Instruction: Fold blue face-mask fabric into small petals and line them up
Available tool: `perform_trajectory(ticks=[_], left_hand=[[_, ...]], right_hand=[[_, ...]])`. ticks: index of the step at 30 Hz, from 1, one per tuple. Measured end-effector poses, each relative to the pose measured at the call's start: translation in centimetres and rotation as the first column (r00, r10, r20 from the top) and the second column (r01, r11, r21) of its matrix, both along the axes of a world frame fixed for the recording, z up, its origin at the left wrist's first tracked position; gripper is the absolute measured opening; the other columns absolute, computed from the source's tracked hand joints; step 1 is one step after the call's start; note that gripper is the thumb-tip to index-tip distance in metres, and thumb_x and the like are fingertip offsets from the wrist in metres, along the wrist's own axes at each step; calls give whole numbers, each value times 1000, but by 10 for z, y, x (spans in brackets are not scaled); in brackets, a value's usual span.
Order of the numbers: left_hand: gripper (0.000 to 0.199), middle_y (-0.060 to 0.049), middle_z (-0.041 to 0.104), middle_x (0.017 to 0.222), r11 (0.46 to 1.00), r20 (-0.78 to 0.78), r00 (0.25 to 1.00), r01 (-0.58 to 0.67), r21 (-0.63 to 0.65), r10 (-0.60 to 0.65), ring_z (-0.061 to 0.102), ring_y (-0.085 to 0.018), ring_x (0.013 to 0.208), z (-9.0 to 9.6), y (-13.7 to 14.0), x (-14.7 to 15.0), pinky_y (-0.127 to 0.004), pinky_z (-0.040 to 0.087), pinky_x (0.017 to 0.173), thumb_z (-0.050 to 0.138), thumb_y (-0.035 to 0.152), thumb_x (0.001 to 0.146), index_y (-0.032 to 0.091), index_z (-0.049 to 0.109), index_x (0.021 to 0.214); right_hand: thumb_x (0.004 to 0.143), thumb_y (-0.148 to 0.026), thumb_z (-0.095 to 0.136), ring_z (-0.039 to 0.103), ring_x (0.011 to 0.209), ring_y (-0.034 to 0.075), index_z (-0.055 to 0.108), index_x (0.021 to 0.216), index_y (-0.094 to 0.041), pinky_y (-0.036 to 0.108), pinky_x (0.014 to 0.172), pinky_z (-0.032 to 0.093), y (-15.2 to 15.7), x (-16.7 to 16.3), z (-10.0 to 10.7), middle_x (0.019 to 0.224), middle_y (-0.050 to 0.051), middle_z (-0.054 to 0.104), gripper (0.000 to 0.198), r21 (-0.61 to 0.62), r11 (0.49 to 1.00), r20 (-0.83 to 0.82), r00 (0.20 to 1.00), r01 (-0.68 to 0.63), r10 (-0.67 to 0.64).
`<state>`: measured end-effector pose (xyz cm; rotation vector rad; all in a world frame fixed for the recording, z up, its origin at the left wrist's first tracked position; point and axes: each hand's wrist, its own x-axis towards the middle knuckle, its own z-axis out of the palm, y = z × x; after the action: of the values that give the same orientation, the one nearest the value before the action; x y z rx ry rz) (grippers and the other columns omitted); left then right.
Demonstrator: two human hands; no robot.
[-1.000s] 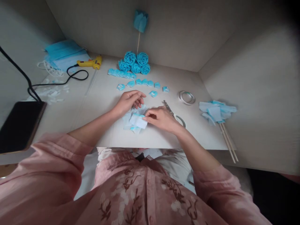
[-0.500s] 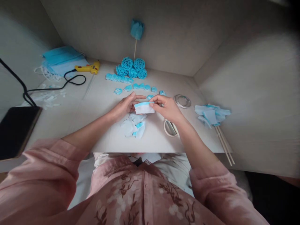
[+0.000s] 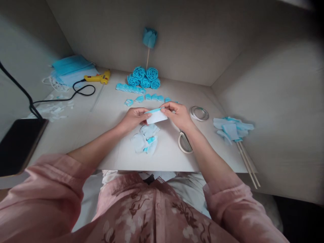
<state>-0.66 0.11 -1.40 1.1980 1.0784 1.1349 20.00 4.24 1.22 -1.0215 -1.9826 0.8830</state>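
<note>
A small white-and-blue strip of mask fabric (image 3: 157,116) is stretched between my two hands above the table. My left hand (image 3: 135,118) pinches its left end, thumb on the near side. The right end is pinched by my right hand (image 3: 176,114). Below the strip lie crumpled white and blue fabric scraps (image 3: 145,140). Scissors (image 3: 185,142) with white handles rest beside my right forearm, which partly covers them. Beyond my hands is a row of cut blue petals (image 3: 154,97); my right hand hides some of them.
Several blue fabric roses (image 3: 143,77) are stacked at the back, near a blue flower on a stick (image 3: 150,37). At left are a yellow glue gun (image 3: 101,77), folded masks (image 3: 73,69) and a phone (image 3: 21,145). Tape rolls (image 3: 199,113) and sticks with fabric strips (image 3: 233,128) are at right.
My left hand has closed on the left end of the strip, its fingers drawn in from being extended. My right hand still pinches the other end. The view has shifted slightly.
</note>
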Motion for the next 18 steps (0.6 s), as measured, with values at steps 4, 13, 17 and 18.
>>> perform_trajectory(ticks=[4,13,17,18], left_hand=[[33,-1,63,58,998,16,998,-68,10,68,55,-11,51,0,2,-3,-24,44,53,78,44,66,15,70,78],[33,0,61,57,999,-21,999,-42,29,43,53,-10,52,-4,1,-4,-23,42,52,77,44,68,14,71,80],[33,1,62,59,998,-111,994,26,49,-20,54,-10,53,-8,3,0,-22,44,53,75,43,71,13,73,85],[35,1,62,59,998,-131,991,43,52,-36,55,-10,53,-6,4,0,-23,44,53,74,42,72,13,73,91]], right_hand=[[89,-47,55,61,76,17,68,109,-21,29,73,45,3,12,-8,79,3,70,35,8,991,-63,989,134,-133],[88,-51,57,63,90,18,70,114,-22,31,82,48,-7,4,-13,100,5,72,41,-46,997,-106,992,59,-64],[82,-41,65,58,73,15,75,99,-20,27,69,45,-9,-2,-16,78,1,67,28,14,998,-58,997,61,-60],[82,-39,65,56,69,14,76,93,-20,26,67,44,-9,-2,-17,73,1,65,25,33,996,-53,996,79,-78]])
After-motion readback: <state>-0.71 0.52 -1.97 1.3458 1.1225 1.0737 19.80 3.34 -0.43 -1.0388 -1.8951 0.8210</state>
